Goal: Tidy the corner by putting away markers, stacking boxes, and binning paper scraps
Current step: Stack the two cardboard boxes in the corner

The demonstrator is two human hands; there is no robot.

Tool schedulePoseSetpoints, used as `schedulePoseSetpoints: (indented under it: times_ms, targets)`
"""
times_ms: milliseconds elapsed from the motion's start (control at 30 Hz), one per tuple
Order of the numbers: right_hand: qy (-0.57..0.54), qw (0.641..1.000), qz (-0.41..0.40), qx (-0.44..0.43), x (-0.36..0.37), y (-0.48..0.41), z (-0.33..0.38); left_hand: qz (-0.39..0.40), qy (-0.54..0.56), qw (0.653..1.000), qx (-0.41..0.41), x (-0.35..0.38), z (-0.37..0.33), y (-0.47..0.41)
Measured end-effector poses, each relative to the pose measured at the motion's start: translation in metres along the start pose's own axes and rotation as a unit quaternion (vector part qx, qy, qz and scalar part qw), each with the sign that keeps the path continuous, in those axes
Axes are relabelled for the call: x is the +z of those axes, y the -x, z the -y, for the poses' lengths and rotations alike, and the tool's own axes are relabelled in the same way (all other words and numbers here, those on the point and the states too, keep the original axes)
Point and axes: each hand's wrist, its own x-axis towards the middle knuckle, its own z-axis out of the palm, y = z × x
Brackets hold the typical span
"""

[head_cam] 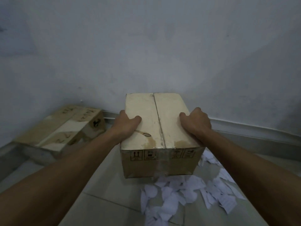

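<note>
A taped cardboard box [156, 128] with handling symbols on its near side is held in front of me, above the floor. My left hand [127, 123] grips its left edge and my right hand [195, 123] grips its right edge, thumbs on the top. A second, flatter cardboard box [61, 129] with handwriting on it lies on the floor at the left, against the wall. White paper scraps [179, 194] are strewn over the tiles below and to the right of the held box. No markers are in view.
A pale wall [146, 54] rises straight ahead with a grey skirting [252, 131] along its base. The wall corner is at the left, behind the flat box. Grey floor tiles [104, 185] show between my arms.
</note>
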Motion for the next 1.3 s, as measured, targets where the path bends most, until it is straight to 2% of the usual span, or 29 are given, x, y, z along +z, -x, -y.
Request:
schedulePoseSetpoints:
  times_ms: [233,367,533,667,833,900,967,1067,1233,1300]
  targets:
    - [-0.063,0.994,0.05,-0.077,0.047,0.012,0.098,-0.095,-0.013,0.995,-0.03,-0.103,0.019,-0.005]
    - [-0.101,0.979,0.118,-0.132,0.084,0.027,0.163,-0.154,-0.007,0.987,-0.055,-0.167,0.042,-0.012]
    - [-0.159,0.958,0.197,-0.132,0.128,0.049,0.219,-0.195,-0.028,0.976,-0.09,-0.226,0.073,-0.017]
    - [-0.181,0.949,0.226,-0.123,0.152,0.064,0.234,-0.22,-0.089,0.968,-0.084,-0.247,0.096,-0.024]
    - [-0.204,0.939,0.226,-0.16,0.155,0.079,0.242,-0.26,-0.093,0.958,-0.072,-0.255,0.124,-0.033]
    - [-0.221,0.932,0.222,-0.18,0.154,0.081,0.245,-0.302,-0.135,0.943,-0.044,-0.255,0.126,-0.035]
    - [-0.227,0.926,0.233,-0.191,0.157,0.088,0.247,-0.341,-0.222,0.914,-0.007,-0.249,0.122,-0.036]
    - [-0.248,0.92,0.245,-0.178,0.161,0.099,0.249,-0.311,-0.333,0.89,-0.001,-0.234,0.113,-0.033]
    - [-0.245,0.931,0.224,-0.151,0.167,0.108,0.265,-0.219,-0.377,0.9,-0.006,-0.227,0.103,-0.022]
    - [-0.232,0.936,0.217,-0.153,0.172,0.113,0.27,-0.158,-0.384,0.91,-0.019,-0.232,0.099,-0.013]
